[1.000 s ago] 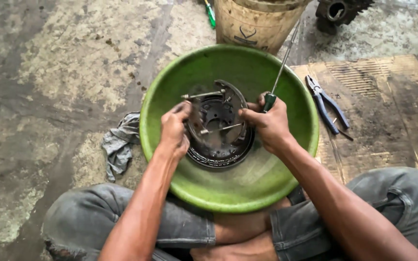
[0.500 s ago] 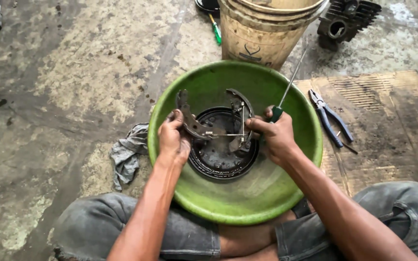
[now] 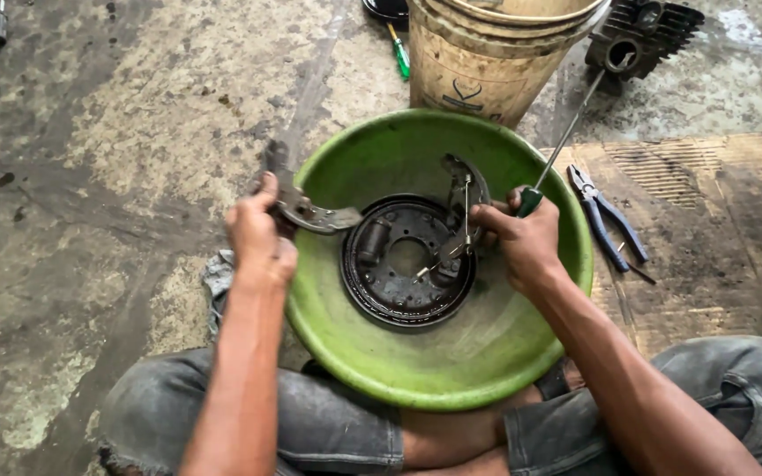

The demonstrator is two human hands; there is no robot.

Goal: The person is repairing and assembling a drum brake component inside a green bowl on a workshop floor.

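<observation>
1. The left hand [image 3: 257, 234] is clamped around a curved grey metal brake shoe [image 3: 297, 201], lifted clear at about 9 o'clock of the green basin [image 3: 451, 370], out over its rim. The shoe is a dirty arc (worn, with a duller lining along its outer curve), and its inner tip points toward the basin's middle.
2. The right hand [image 3: 526, 242] is closed on a second brake shoe [image 3: 462, 198] and also grips a screwdriver [image 3: 557, 154] by its green handle, the long shaft running up toward 1 o'clock. This shoe stands nearly upright at 3 o'clock of the backing plate, with a thin spring [image 3: 466, 207] stretched along it.
3. The round backing plate [image 3: 403, 264] lies flat in the centre of the basin; it is dark, greasy and rust-stained, with a central hole and a small cylinder near its 10 o'clock edge.
4. Beyond the basin at 12 o'clock stands a tan bucket [image 3: 487, 62], with a finned engine cylinder [image 3: 646, 31] at 1 o'clock.
5. Blue-handled pliers [image 3: 610, 220] lie on cardboard [image 3: 716, 229] at 3 o'clock; a grey rag [image 3: 218, 278] lies under the left wrist.
</observation>
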